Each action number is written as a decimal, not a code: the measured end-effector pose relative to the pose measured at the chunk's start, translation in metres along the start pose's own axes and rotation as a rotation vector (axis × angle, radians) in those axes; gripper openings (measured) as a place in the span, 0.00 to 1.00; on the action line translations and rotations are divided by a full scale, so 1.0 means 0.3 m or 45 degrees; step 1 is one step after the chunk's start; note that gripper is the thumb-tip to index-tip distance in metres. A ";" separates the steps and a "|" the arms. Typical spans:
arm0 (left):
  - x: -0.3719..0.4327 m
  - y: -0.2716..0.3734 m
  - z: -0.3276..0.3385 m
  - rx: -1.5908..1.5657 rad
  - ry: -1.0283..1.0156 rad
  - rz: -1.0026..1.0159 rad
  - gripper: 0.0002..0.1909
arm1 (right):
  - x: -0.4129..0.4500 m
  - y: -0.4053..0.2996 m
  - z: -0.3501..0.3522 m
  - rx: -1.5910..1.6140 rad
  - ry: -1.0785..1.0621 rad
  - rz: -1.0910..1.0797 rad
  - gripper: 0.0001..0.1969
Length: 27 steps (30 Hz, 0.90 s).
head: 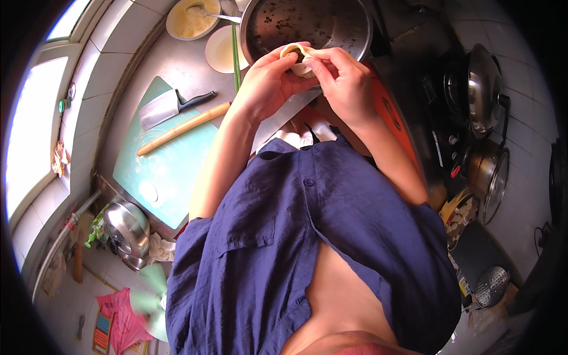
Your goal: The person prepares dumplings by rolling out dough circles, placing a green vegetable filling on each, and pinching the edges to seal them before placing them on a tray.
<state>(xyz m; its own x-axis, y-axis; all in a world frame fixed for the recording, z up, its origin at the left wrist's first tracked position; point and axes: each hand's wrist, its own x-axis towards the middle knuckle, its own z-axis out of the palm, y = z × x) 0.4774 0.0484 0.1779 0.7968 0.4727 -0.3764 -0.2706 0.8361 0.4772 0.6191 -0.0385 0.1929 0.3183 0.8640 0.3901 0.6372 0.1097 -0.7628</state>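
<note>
A round dough wrapper (303,69) with dark green filling (296,54) is held up between both hands. My left hand (276,80) cradles it from the left, its thumb against the filling. With thumb and fingertips, my right hand (339,75) pinches the wrapper's right edge. Part of the rim is drawn together there, while the upper left side gapes around the filling. Just beyond the hands is a large steel bowl (306,22) with scraps of filling stuck to its inside. Fingers hide the wrapper's underside.
Left, a cleaver (159,109) and a wooden rolling pin (182,129) lie on a green mat (177,177) with a small dough disc (148,191). Green stalks (235,57) cross a white bowl (220,49); a bowl of yellow food (188,20) holds a spoon. A pot (481,173) stands right.
</note>
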 end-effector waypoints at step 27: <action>0.026 0.024 0.025 0.150 0.006 -0.050 0.28 | 0.035 -0.017 -0.043 0.310 0.111 0.294 0.06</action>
<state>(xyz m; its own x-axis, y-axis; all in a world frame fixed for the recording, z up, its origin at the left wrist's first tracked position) 0.4856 0.0560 0.1845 0.8028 0.4420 -0.4001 -0.1736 0.8154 0.5523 0.6281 -0.0364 0.2076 0.4997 0.8358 0.2276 0.3587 0.0395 -0.9326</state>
